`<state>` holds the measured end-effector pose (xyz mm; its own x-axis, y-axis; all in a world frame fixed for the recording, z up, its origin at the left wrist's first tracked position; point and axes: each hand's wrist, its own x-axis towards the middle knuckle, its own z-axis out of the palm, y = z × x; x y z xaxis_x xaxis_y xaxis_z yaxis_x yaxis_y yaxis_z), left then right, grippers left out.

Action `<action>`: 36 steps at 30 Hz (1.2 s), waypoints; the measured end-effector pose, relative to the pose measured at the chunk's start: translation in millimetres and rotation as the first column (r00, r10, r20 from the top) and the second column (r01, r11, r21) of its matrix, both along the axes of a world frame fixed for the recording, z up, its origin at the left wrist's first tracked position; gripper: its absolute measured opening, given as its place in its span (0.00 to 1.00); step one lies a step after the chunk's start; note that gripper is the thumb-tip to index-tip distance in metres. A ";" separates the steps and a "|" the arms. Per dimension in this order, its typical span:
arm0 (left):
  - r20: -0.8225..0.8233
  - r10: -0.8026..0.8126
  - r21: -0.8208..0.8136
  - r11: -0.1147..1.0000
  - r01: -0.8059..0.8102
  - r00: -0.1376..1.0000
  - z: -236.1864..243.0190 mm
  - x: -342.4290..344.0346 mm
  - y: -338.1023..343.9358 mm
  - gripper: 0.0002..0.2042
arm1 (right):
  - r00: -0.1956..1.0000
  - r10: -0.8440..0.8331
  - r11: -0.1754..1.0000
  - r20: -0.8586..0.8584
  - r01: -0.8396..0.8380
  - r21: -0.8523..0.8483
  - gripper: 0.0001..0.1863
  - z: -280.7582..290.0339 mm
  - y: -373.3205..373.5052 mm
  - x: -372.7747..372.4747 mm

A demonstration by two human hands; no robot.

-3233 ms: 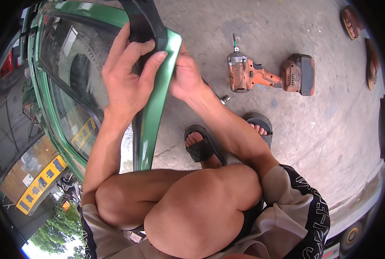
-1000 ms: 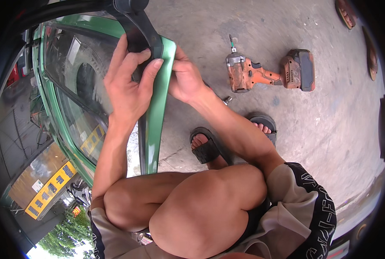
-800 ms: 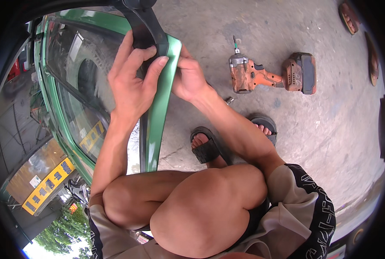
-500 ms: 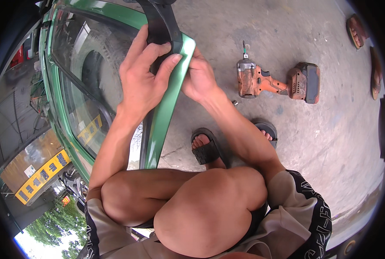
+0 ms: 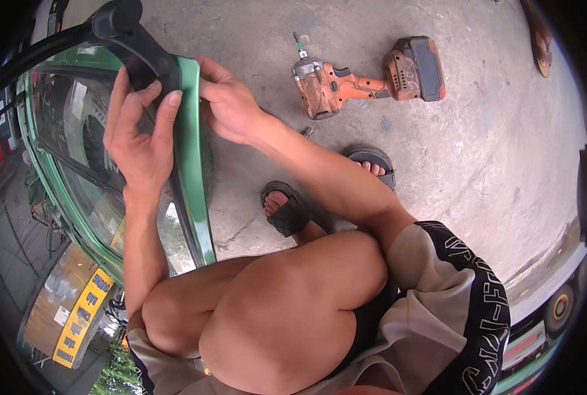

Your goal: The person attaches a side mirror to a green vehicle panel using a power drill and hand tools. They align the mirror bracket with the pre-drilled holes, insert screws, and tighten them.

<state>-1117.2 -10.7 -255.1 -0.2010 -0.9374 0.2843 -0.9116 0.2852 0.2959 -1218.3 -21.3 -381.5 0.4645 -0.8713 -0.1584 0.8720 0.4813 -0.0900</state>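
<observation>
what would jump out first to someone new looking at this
Probably the worn orange drill lying on the grey floor, near the top, right of centre. Next, the shiny green frame left of centre, with the left hand and right hand at its upper end. A yellow sign stands out at lower left.

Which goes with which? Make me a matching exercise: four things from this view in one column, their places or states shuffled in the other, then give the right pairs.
Things
1. Left hand
2. Right hand
3. Power driver
4. Black sandals

Places or states
A. Worn on bare feet
B. Fingertips hidden behind the green frame
C. Lying on the concrete floor
D. Thumb and fingers at the lower end of the black bracket

Right pairs: 1-D, 2-B, 3-C, 4-A
</observation>
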 end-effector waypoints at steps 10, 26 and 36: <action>0.124 -0.018 0.121 0.993 0.003 0.992 43.2 -3.8 13.5 0.14 | 0.172 -0.229 0.626 -0.958 -0.728 -0.280 0.07 -41.7 59.6 -144.7; 0.277 -0.501 0.647 0.728 0.226 0.820 -126.0 -93.9 74.4 0.14 | 0.209 -0.141 0.824 -0.968 -0.517 -0.232 0.04 -43.9 85.5 -226.0; 0.066 -0.331 0.727 0.662 0.182 0.941 -109.7 -97.8 62.1 0.09 | 0.442 -0.081 0.987 -0.893 -0.086 -0.132 0.06 -42.8 71.7 -218.8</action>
